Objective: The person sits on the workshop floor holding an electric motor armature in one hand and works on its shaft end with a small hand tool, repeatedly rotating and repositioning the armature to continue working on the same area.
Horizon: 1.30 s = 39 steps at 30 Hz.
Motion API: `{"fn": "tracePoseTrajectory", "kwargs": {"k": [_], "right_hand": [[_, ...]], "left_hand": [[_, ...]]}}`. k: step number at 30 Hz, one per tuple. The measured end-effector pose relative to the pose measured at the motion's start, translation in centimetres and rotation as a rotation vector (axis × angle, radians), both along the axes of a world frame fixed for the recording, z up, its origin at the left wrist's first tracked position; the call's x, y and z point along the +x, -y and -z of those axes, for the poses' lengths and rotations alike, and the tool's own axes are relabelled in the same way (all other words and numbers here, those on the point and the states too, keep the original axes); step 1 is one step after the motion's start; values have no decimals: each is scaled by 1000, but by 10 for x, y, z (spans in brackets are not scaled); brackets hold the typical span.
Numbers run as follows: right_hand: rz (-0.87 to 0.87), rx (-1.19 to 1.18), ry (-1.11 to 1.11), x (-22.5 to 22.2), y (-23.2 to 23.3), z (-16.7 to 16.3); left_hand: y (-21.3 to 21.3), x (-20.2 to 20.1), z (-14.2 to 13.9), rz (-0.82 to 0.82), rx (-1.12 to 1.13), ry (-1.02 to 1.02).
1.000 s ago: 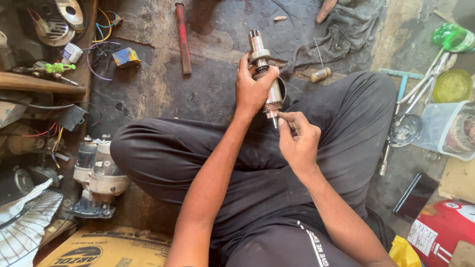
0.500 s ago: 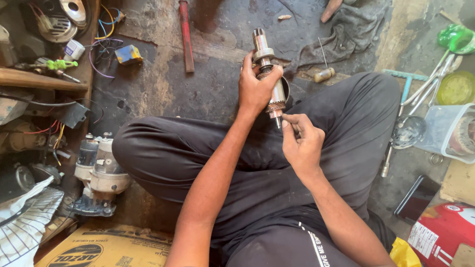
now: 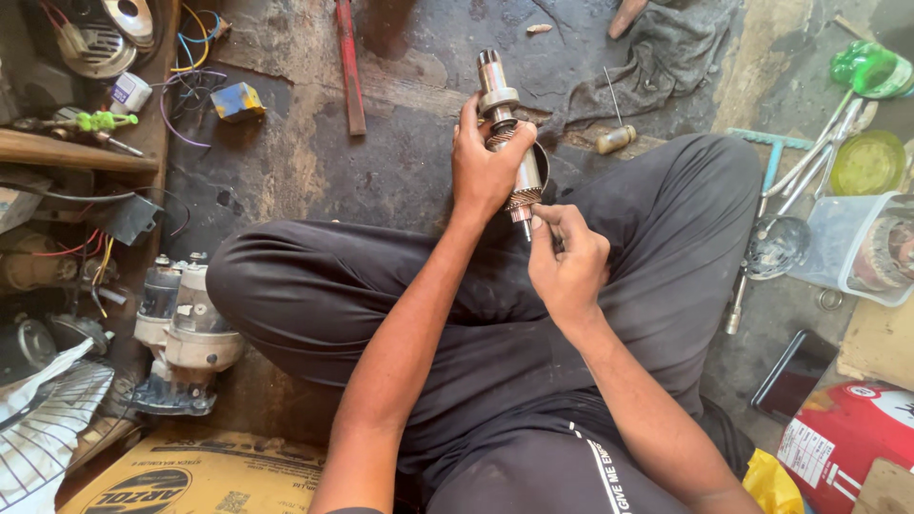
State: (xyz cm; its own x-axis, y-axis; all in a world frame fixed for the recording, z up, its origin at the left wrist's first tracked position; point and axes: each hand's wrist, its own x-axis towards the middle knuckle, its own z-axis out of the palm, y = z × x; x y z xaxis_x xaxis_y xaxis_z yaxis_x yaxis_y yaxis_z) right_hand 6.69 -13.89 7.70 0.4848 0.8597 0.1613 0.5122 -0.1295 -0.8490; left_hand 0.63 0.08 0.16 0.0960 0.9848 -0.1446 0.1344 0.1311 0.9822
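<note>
Steel cylindrical starter armature shaft with geared ends (image 3: 503, 114) standing near upright above crossed legs; left hand (image 3: 486, 167) fingers wrapping tight around its middle. Right hand (image 3: 568, 262) fingers pinching together at shaft's lower tip. Grey starter motor (image 3: 176, 328) lying on floor, well apart.

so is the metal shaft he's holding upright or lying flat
Roughly upright, leaning slightly. The left hand grips the metal shaft mid-air above the lap, while the right hand fingers pinch at its lower tip.

Even daylight, soft shadows, sharp focus
</note>
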Motion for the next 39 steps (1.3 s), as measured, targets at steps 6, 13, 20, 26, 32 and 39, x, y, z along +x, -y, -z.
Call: {"fn": "tracePoseTrajectory", "kwargs": {"k": [6,13,20,26,32,39], "right_hand": [[-14,-26,-192,8,2,-1],[-118,-86,-98,42,1,-37],[-300,-50,414,42,-12,-52],[-290,-50,412,41,-12,-45],[-296,-47,415,39,-12,-41],[-290,-44,392,36,-12,-42]], "left_hand": [[-1,-1,-6,11,-30,44],[-4,-4,-14,55,-119,192],[-4,-5,-11,102,-93,252],[-4,-5,-11,105,-125,253],[-5,-5,-12,96,-137,216],[-4,-5,-15,92,-125,219]]}}
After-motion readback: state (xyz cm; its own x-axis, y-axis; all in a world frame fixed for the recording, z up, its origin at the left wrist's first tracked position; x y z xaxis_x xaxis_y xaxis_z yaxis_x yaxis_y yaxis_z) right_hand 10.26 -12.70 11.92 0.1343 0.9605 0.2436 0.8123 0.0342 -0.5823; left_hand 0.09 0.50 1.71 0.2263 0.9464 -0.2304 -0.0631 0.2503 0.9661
